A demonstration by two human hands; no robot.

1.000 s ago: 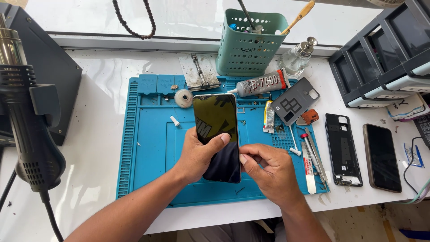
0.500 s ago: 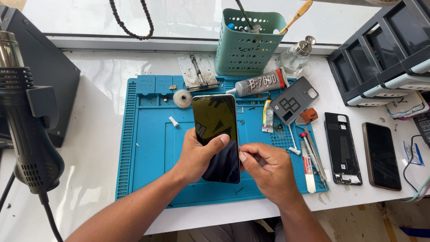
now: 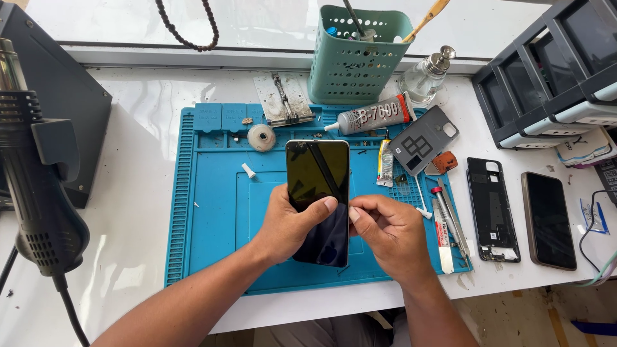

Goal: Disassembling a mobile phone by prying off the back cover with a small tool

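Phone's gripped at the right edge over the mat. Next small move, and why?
Probably run the right hand fingertips slowly along the phone's right edge. The left hand already steadies it, thumb on the dark screen, and the right fingers pinch that edge mid-length above the blue mat. Whether they hold a tool cannot be told.
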